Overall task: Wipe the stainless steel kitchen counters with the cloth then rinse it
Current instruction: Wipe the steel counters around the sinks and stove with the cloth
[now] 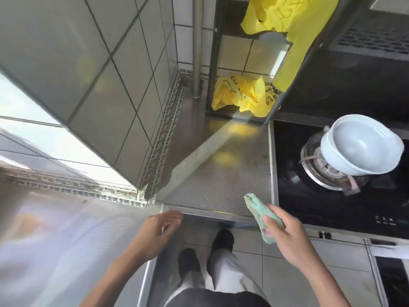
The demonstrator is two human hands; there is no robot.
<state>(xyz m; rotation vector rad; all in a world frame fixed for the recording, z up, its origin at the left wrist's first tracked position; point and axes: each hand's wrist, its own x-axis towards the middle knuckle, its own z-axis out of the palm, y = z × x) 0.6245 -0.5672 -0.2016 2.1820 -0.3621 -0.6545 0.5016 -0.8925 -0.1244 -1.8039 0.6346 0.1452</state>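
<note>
A textured stainless steel counter [223, 173] fills the middle of the view, and a second smooth steel counter [66, 235] stretches to the lower left. My right hand [285, 235] grips a folded green cloth [257, 209], held at the front right corner of the textured counter, just above its edge. My left hand [159, 229] hovers at the counter's front left corner with loosely curled fingers, holding nothing.
A black gas hob [309, 196] lies right of the counter with a pale blue bowl [360, 147] on its burner. Yellow plastic bags [243, 94] lie in a metal rack at the back. A tiled column [99, 85] bounds the left side.
</note>
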